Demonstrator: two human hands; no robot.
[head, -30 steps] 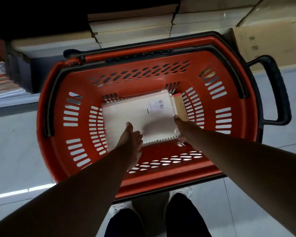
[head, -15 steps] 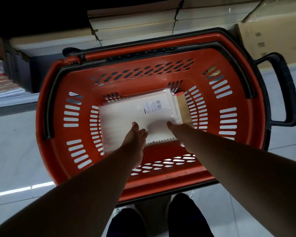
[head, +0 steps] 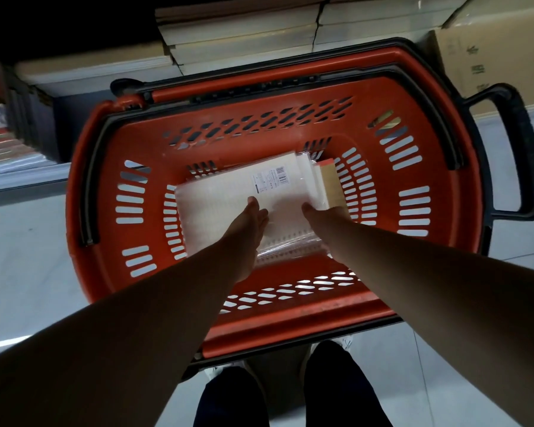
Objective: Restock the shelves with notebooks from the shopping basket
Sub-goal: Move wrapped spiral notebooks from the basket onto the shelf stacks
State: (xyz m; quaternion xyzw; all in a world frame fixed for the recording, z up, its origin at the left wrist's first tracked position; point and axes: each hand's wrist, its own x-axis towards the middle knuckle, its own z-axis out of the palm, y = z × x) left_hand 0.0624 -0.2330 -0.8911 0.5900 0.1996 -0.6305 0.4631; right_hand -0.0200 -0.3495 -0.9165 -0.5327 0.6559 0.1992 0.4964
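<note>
The left grip [head: 247, 224] rests slack-fingered on the top cover, holding nothing. The right grip [head: 316, 217] lays its thumb there too, its fingers hidden at the stack's right side, so I cannot tell whether it holds. The notebooks [head: 222, 195] lie right under both, equally near each, mid-floor of the basket [head: 290, 322], long axis running left wall to right wall; they look pale and film-wrapped, with a barcode label [head: 275, 178] at the far right corner and a tan notebook [head: 332, 186] peeking out rightward.

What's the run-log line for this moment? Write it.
left hand touches notebooks | right hand at their right side | basket: notebooks inside
</note>
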